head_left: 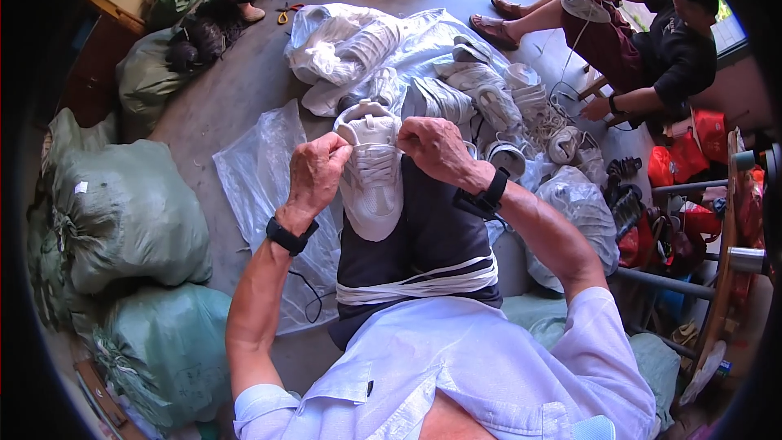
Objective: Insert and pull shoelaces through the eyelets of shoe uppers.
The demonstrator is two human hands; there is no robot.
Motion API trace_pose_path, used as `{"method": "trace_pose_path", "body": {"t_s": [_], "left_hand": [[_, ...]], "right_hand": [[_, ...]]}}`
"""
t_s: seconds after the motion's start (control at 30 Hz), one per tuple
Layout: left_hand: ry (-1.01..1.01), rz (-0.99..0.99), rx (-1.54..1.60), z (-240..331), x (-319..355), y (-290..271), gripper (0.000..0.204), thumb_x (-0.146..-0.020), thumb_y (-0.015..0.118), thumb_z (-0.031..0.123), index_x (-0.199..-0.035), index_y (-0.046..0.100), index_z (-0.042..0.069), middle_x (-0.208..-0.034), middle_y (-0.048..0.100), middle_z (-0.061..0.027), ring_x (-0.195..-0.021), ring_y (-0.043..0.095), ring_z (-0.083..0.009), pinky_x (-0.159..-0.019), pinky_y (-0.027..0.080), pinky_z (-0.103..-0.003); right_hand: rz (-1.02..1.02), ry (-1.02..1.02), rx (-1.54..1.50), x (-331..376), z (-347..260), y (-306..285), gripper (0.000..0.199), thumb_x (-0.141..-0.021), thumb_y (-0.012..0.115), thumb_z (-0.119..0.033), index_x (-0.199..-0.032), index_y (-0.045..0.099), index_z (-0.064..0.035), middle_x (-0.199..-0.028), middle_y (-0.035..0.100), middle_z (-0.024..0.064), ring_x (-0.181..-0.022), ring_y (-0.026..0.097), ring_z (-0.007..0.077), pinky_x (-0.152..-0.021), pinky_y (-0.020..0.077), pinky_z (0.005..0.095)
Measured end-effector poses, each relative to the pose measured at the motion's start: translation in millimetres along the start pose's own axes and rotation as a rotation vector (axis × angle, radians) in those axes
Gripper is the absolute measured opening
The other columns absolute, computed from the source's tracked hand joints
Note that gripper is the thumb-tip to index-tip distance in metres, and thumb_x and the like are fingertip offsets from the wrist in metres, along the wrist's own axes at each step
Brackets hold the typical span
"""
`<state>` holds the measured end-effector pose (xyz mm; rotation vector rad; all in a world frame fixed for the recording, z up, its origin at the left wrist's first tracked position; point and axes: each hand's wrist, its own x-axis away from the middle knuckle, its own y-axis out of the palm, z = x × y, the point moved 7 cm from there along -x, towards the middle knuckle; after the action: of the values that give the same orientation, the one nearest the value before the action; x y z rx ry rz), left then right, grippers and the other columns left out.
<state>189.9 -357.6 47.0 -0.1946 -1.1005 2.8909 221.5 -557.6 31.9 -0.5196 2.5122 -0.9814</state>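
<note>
While the white shoe (375,200) sat toe-near over the dark trousers (450,232), L hand (316,169) pinched its upper L edge & R hand (444,151) its upper R; both grips closed, lace or collar, can't tell which. White cords (415,286) lay across trousers, nearer. Clear plastic sheet (259,165) was L, w/ green sack (134,216) further L; more white shoes (495,104) far R.
</note>
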Motion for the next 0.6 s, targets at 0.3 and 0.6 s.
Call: {"method": "trace_pose_path", "body": {"t_s": [0.3, 0.6], "left_hand": [[0.601, -0.118, -0.383, 39.6, -22.1, -18.7, 0.030, -0.073, 0.075, 0.007, -0.101, 0.065, 0.007, -0.103, 0.063, -0.0094, -0.102, 0.060, -0.0280, -0.087, 0.049, -0.040], [0.680, -0.447, -0.561, 28.2, -26.9, 12.9, 0.012, -0.077, 0.069, 0.015, -0.086, 0.072, 0.007, -0.083, 0.062, -0.0095, -0.090, 0.058, -0.0287, -0.081, 0.048, -0.041]], "right_hand": [[-0.082, -0.485, 0.191, -15.0, -29.6, -6.6, 0.027, -0.070, 0.076, -0.009, -0.091, 0.060, -0.0085, -0.105, 0.054, 0.0097, -0.101, 0.052, 0.0297, -0.086, 0.0426, 0.0421], [-0.284, -0.309, 0.053, -30.0, -21.1, -3.8, 0.015, -0.076, 0.072, -0.019, -0.079, 0.068, -0.0045, -0.099, 0.054, 0.0116, -0.100, 0.050, 0.0298, -0.082, 0.0398, 0.0428]]}}
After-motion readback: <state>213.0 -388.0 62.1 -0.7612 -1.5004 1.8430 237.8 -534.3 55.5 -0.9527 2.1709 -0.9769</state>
